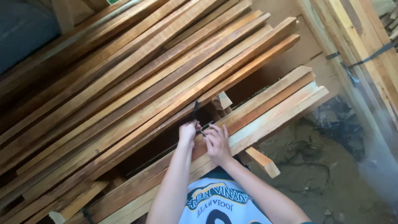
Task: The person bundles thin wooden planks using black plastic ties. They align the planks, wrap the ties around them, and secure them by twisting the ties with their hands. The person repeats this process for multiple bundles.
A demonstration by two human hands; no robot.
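Closest to the camera is the person's white and green jersey (219,203), with both bare forearms reaching up and away from it. The left hand (188,132) is curled into a loose fist, fingers closed around a thin dark strip (195,111) that sticks up out of the top of the fist. The right hand (216,143) sits just beside it, palm down with fingers mostly spread and flat on the near planks (265,114). It looks like its fingertips pinch the lower end of the same dark strip right where the two hands meet, but honestly I can't tell for sure, it's too small.

So the strip sits between the two hands, over the dark gap between the near planks and the bigger pile.

Under the right wrist a short wood offcut (262,161) pokes out toward the dirt floor (323,174). A small block (222,101) sits just past the hands at the edge of the gap.

Further back is the big stack of long boards (137,79), all running diagonally from lower left to upper right. Far right there's a timber frame (365,45) with a dark strap (365,60) across it.
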